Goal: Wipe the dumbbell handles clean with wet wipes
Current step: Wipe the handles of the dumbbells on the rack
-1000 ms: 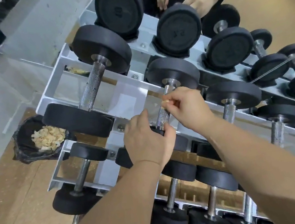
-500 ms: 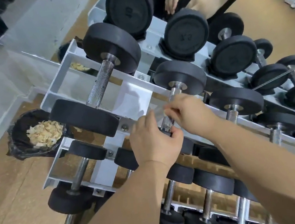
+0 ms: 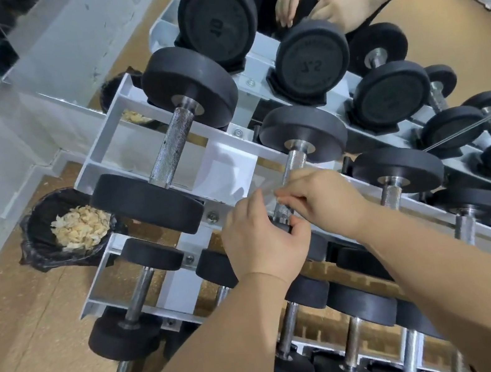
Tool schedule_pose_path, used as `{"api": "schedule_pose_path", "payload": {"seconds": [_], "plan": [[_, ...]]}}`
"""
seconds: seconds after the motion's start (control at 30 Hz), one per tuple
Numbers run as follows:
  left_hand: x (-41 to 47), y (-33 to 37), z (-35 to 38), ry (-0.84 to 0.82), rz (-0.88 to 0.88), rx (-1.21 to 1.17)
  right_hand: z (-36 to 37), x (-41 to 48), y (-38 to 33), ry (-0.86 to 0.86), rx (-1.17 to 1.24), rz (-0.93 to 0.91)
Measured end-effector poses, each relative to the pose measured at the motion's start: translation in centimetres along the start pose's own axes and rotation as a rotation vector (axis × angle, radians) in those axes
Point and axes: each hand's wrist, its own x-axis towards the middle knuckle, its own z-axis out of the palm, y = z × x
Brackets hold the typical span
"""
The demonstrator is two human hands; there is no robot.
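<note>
The dumbbell (image 3: 303,133) being cleaned lies on the middle tier of the grey-white rack (image 3: 225,169), just right of centre. Its knurled dumbbell handle (image 3: 294,160) runs from a black head at 12 o'clock of the hands down towards them.

The left hand (image 3: 264,241) is curled round the lower end of that handle, with the thumb tip pressed against the metal. The fingers are hidden behind the hand. The right hand (image 3: 322,201) comes in from 4 o'clock. Its thumb and forefinger pinch a thin, almost see-through wet wipe (image 3: 268,191) against the handle's left side.

At 9 o'clock of the frame a black-lined bin (image 3: 32,223) stands on the cork-coloured floor, beside the rack's end. It holds a heap of pale, crumpled scraps (image 3: 81,228), and what they are cannot be told. Part of the bin is hidden by the near head of a large dumbbell (image 3: 171,146) that lies at 10 o'clock of the hands.

At 1 o'clock a second person's hands (image 3: 340,8) rest on a dumbbell on the top tier.
</note>
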Motion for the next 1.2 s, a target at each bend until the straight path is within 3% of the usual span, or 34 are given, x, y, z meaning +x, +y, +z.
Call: {"api": "schedule_pose_path", "payload": {"seconds": [0.1, 0.17, 0.23, 0.3, 0.4, 0.47, 0.6, 0.67, 0.8, 0.9, 1.0, 1.1, 1.2], "plan": [[0.0, -0.1, 0.1, 0.020, 0.013, -0.003, 0.0, 1.4, 1.6, 0.050, -0.158, 0.004], [0.0, 0.0, 0.0, 0.013, 0.015, 0.012, 0.1, 3.1, 2.2, 0.156, -0.265, 0.187], [0.0, 0.0, 0.0, 0.005, 0.012, 0.025, 0.5, 3.4, 2.1, 0.227, -0.204, 0.308], [-0.1, 0.1, 0.0, 0.009, 0.009, 0.020, 0.9, 1.8, 1.1, 0.207, -0.041, 0.259], [-0.2, 0.1, 0.1, 0.008, -0.008, 0.012, 1.2, -1.1, -0.3, 0.041, 0.202, 0.051], [-0.1, 0.2, 0.2, -0.016, -0.030, 0.007, 1.2, -0.7, 0.5, 0.033, 0.183, 0.030], [-0.2, 0.5, 0.3, 0.001, -0.058, 0.017, 1.7, 1.8, 3.0, 0.316, 0.031, 0.230], [-0.2, 0.6, 0.2, 0.007, -0.069, 0.016, 2.5, 1.8, 2.9, 0.384, 0.182, 0.333], [0.1, 1.1, 0.0, -0.020, -0.102, 0.046, 4.0, -1.9, 1.8, 0.330, 0.486, 0.248], [0.0, 1.6, -0.3, -0.027, -0.126, 0.009, 4.4, -3.3, 1.6, 0.302, 0.588, 0.245], [0.0, 1.8, -0.6, -0.021, -0.180, -0.033, 4.2, -1.0, 2.2, 0.431, 0.553, 0.454], [0.3, 1.5, -0.7, -0.019, -0.235, -0.112, 3.8, 0.5, 2.6, 0.536, 0.688, 0.669], [0.7, 1.0, -0.7, -0.025, -0.238, -0.139, 4.6, -1.1, 1.6, 0.478, 0.920, 0.563]]}}
